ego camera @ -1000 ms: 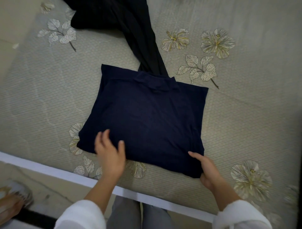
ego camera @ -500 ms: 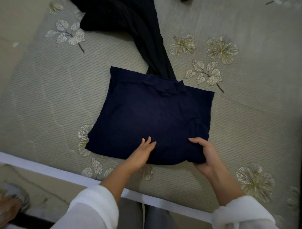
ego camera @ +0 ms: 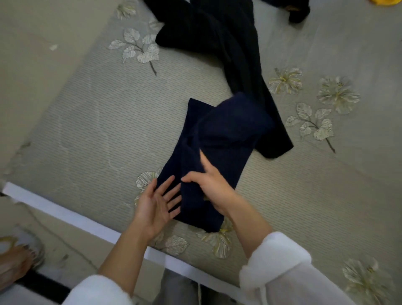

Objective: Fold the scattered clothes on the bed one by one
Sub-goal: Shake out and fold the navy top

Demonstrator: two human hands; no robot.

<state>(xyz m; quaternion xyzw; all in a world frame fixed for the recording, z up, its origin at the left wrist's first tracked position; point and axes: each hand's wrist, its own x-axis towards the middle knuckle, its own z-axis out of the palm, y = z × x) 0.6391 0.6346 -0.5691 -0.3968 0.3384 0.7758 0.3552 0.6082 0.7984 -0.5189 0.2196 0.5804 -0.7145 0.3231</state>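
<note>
**A:** Head view, item one?

**B:** Navy garment, partly folded. It lies on the bed sheet near the bed's front edge. One side is turned over onto the rest, and the far end of that turned layer bulges up, blurred.

**A:** Item two, the left hand?

**B:** Palm up, fingers straight and spread. It sits at the garment's near left edge with the fingertips over the cloth. Nothing is held.

**A:** And the right hand?

**B:** Back of the hand upward, resting on the turned-over layer just beside the left hand. The forefinger points away along the cloth and the thumb sticks out to the left. The other fingers are hidden behind the hand, so I cannot tell whether it grips the fabric or only presses it.

**A:** Other cloth on the bed?

**B:** Black garment, unfolded. It runs from the far side down to the navy piece, with one end showing just beside the navy piece's right side. A second dark piece lies at the top edge, and a scrap of something yellow shows in the top right corner.

**A:** Surroundings?

**B:** The sheet is pale grey-green with printed flowers and leaves. A white bed edge runs along the front. Both forearms wear rolled white sleeves. A foot in a sandal stands on the floor at lower left.
</note>
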